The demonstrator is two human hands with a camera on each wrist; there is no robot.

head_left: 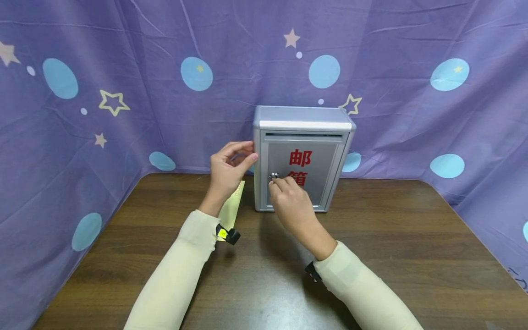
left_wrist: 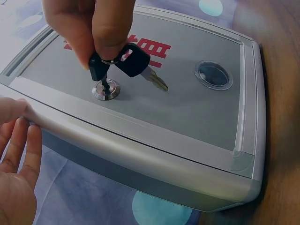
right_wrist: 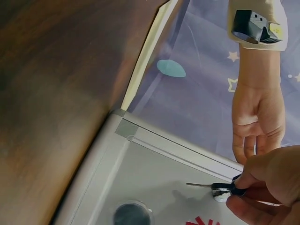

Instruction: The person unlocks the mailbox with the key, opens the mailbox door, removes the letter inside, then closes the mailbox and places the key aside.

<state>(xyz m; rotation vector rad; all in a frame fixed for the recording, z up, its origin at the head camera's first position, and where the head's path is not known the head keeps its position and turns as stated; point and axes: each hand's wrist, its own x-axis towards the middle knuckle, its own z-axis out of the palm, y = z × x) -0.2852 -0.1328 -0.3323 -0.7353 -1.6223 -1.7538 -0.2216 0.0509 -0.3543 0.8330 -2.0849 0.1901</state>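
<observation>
A grey metal mailbox [head_left: 305, 118] with red characters on its door stands upright on the table. My right hand [head_left: 290, 201] pinches a black-headed key [left_wrist: 97, 69] that sits in the round silver lock [left_wrist: 112, 91] at the door's left side. From the same ring hangs a second key [left_wrist: 136, 63], its blade pointing away from the lock. My left hand [head_left: 228, 167] is at the mailbox's left side, the thumb right at the front edge and the fingers loosely bent. Nothing is held in it.
Beneath my left wrist a pale yellow envelope [head_left: 233, 206] lies on the brown wooden table [head_left: 255, 284]. A purple patterned cloth [head_left: 247, 55] hangs behind the mailbox and along the sides. Low on the door is a round clear window [left_wrist: 213, 75].
</observation>
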